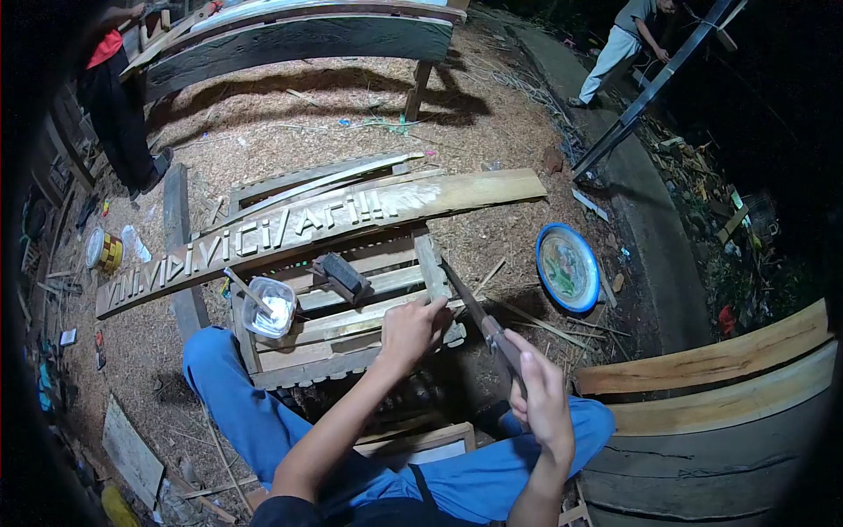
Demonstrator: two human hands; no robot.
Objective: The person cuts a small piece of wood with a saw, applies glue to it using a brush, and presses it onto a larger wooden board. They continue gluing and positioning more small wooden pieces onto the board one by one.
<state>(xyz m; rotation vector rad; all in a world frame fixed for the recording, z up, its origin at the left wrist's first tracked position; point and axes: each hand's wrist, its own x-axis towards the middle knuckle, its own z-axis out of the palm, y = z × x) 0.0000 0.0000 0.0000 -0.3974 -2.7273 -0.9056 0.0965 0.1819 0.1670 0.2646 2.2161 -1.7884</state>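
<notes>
My right hand point(540, 400) is wrapped round the wooden handle of a long-bladed knife point(472, 306), its dark narrow blade slanting up and left past the edge of a slatted wooden crate point(356, 314). My left hand point(410, 334) is closed over the crate's right side, fingertips close to the blade; whatever it pinches is too small or hidden to name. On the crate sit a dark block point(341, 276) and a clear plastic tub point(270, 307) of white paste with a stick in it. Behind them lies a long plank point(479, 191) bearing raised wooden letters.
A blue-rimmed round tray point(542, 255) lies on the shavings-covered ground at right. Curved boards point(702, 364) rest at lower right. A heavy timber bench point(299, 57) stands ahead. One person point(114, 105) is at far left, another point(619, 53) at upper right by a slanting post point(650, 92).
</notes>
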